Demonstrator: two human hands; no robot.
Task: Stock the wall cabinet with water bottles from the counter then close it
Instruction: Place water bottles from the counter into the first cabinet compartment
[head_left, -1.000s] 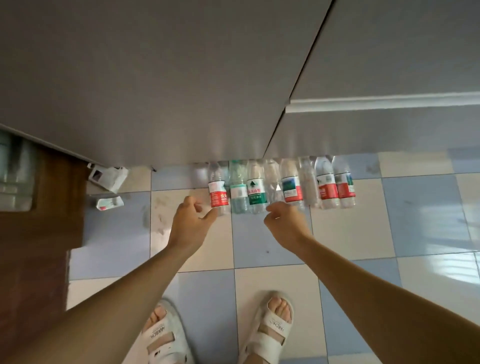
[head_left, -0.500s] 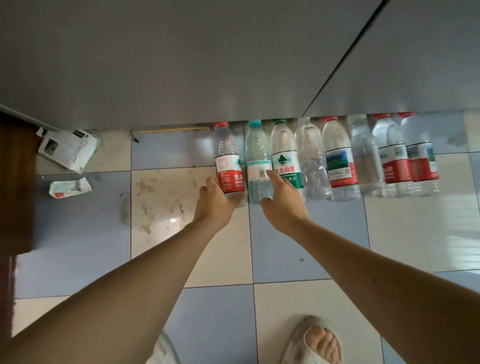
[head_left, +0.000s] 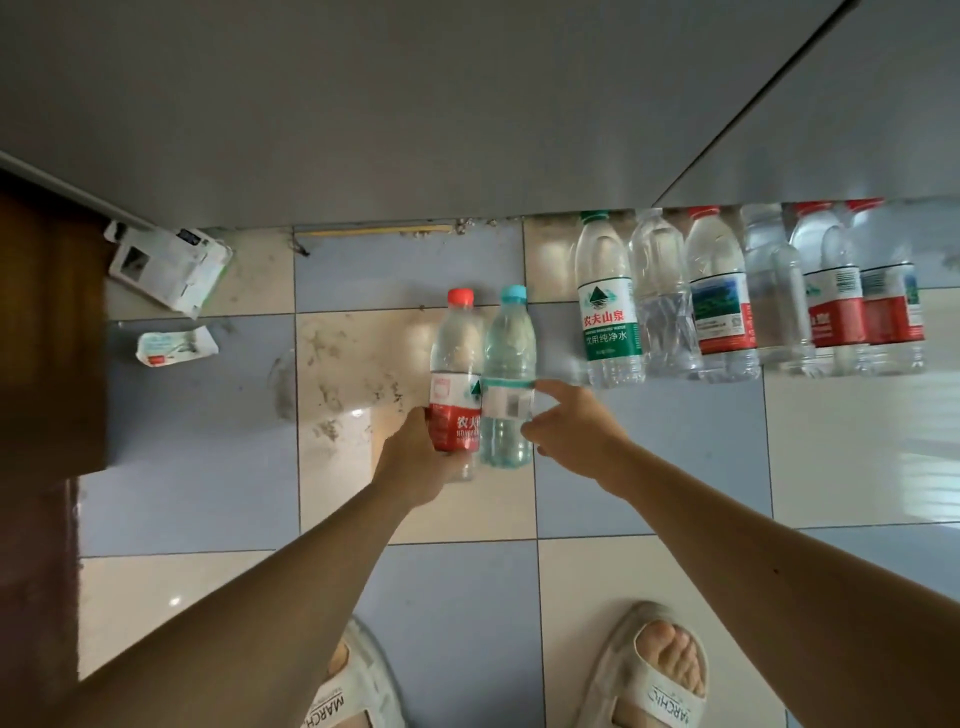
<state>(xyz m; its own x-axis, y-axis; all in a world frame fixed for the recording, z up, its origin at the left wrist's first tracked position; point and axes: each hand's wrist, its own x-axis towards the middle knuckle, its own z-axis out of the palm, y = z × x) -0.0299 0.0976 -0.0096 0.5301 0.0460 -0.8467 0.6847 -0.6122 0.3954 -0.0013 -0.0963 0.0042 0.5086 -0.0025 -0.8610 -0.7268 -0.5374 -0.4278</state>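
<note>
My left hand (head_left: 415, 462) grips a red-capped, red-labelled water bottle (head_left: 457, 364) near its base, lifted off the tiled floor. My right hand (head_left: 574, 434) holds a blue-capped, pale blue bottle (head_left: 509, 364) right beside it, the two bottles touching side by side. A row of several more water bottles (head_left: 748, 301) stands on the floor against the grey cabinet front (head_left: 363, 114) at the upper right, led by a green-labelled bottle (head_left: 608, 306). The wall cabinet is not in view.
A white carton (head_left: 166, 267) and a small crumpled packet (head_left: 174, 345) lie on the floor at the left. A brown wooden panel (head_left: 47, 332) fills the left edge. My sandalled feet (head_left: 654, 670) stand on blue and cream tiles below.
Both hands took hold of the two leftmost bottles of the row and pulled them out and up, away from the cabinet front. The view shifted so the row sits further right.
</note>
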